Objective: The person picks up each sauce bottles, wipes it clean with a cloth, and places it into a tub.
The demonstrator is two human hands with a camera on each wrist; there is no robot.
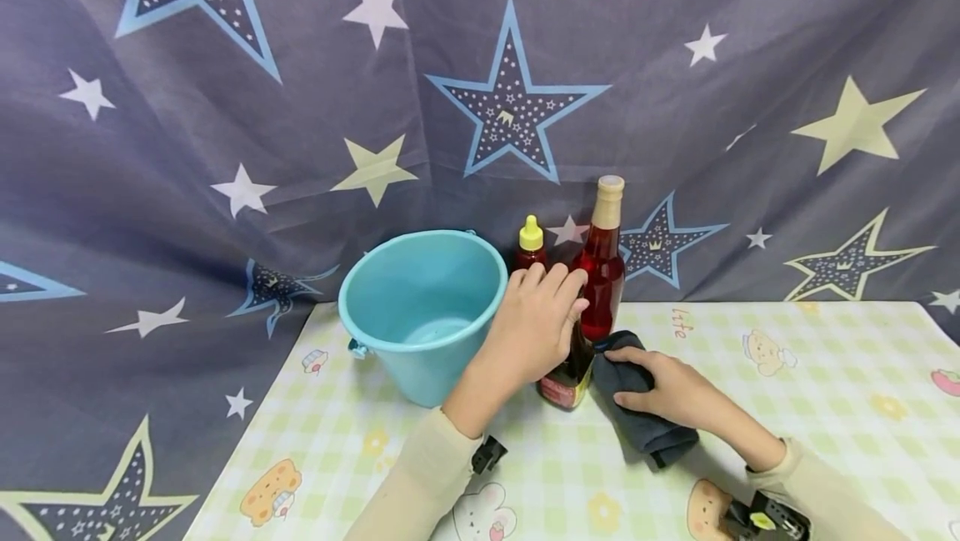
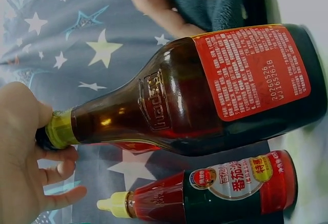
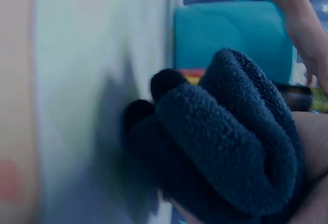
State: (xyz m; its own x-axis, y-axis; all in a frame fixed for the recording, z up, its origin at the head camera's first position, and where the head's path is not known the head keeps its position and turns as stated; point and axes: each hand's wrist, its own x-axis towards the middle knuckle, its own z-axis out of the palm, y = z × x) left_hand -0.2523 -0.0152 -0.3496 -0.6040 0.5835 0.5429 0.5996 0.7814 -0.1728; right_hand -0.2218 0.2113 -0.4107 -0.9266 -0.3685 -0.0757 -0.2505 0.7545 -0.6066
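My left hand (image 1: pixel 536 320) grips a brown glass sauce bottle (image 1: pixel 567 383) by its capped neck, reaching over it from above. In the left wrist view the thumb and fingers close round the cap of this sauce bottle (image 2: pixel 174 96), whose red label faces the camera. My right hand (image 1: pixel 663 387) holds a folded dark blue-grey towel (image 1: pixel 637 416) just right of the bottle's base. Thick fuzzy folds of the towel (image 3: pixel 215 137) fill the right wrist view and hide part of the bottle.
A light blue bucket (image 1: pixel 423 341) stands left of the bottles. Behind my left hand are a ketchup bottle (image 1: pixel 531 239) with a yellow tip and a tall red bottle (image 1: pixel 602 266). A star-patterned curtain (image 1: pixel 675 107) hangs behind the checked tablecloth (image 1: pixel 810 441).
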